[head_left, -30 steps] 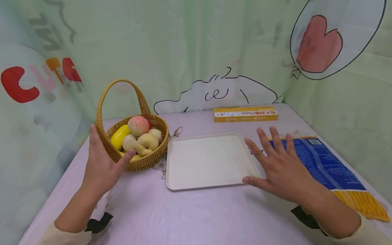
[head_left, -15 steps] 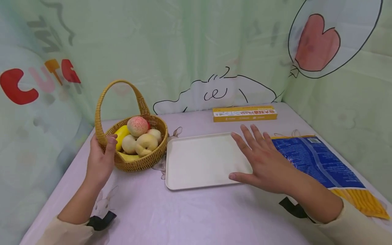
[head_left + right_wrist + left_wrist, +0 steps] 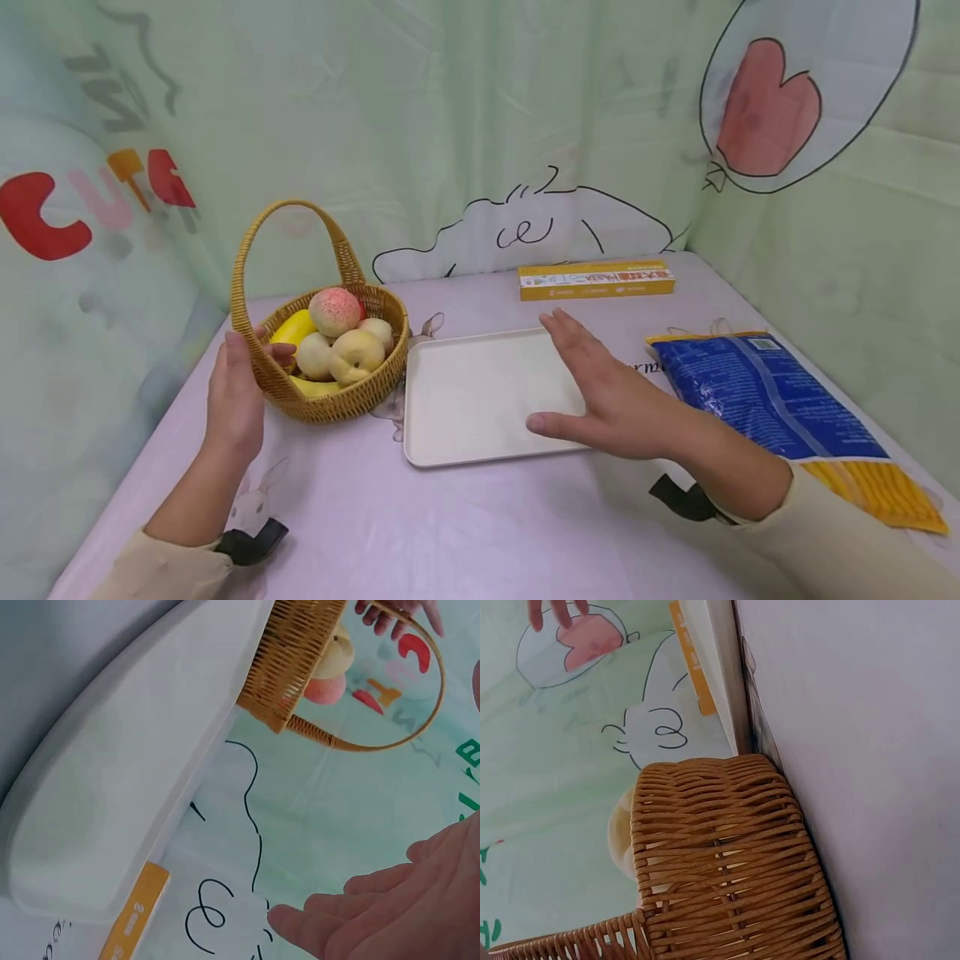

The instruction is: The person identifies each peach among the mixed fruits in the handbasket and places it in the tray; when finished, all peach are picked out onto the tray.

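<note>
A wicker basket (image 3: 337, 410) with an arched handle stands at the left, holding several fruits: a pink speckled peach (image 3: 334, 312), pale round fruits and a yellow fruit (image 3: 295, 327). My left hand (image 3: 235, 408) is at the handle's near base. Its thumb stands outside the handle and its fingers reach past it over the basket's inside; firm gripping is not visible. My right hand (image 3: 615, 408) hovers above the right part of a white rectangular tray (image 3: 480, 396), fingers straight together and thumb apart, holding nothing. The left wrist view shows mostly the basket's woven side (image 3: 727, 862).
An orange-yellow box (image 3: 596, 287) with pasta lettering lies at the back of the table. A blue and yellow bag (image 3: 772, 392) lies at the right edge. Printed curtains (image 3: 420, 125) enclose the table at the back and sides.
My left hand has moved to the basket handle and turned, so its fingers now pass inside it. My right hand has moved left over the tray and its spread fingers have come together.
</note>
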Action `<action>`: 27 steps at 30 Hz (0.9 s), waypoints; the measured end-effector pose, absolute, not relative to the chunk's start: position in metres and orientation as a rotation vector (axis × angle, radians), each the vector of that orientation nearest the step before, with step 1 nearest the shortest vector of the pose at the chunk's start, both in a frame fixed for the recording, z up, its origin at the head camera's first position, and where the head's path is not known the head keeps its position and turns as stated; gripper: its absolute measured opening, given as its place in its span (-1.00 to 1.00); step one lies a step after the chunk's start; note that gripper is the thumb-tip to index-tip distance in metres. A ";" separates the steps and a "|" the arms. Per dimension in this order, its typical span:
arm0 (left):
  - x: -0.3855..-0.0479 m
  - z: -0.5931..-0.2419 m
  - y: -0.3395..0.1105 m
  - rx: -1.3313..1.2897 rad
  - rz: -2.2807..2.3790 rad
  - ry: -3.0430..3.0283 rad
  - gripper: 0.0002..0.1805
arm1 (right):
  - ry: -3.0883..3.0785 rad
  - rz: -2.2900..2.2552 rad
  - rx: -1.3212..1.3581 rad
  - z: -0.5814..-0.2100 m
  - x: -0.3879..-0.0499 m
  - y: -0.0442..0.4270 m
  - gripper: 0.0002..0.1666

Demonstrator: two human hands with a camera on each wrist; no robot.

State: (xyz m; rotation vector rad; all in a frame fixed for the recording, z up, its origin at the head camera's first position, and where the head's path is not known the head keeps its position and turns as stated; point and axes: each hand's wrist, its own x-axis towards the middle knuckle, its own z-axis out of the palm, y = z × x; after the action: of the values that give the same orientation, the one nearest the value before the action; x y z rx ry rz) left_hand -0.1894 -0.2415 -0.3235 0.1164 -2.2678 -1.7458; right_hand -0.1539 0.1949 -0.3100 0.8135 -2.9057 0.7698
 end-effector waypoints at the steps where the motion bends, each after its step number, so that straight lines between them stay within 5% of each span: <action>1: -0.189 -0.324 -0.242 0.121 -1.753 -2.259 -0.32 | -2.913 0.811 0.816 -0.310 -0.155 0.193 0.35; 27: -0.189 -0.327 -0.245 0.281 -1.848 -2.293 -0.17 | -2.934 1.199 0.827 -0.304 -0.183 0.153 0.19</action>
State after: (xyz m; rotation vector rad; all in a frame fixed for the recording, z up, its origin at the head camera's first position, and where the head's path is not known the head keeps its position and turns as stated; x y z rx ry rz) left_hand -0.1890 -0.2445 -0.3272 0.2812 -2.2926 -1.8483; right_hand -0.1829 0.1530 -0.3044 0.8274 -2.9338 1.1990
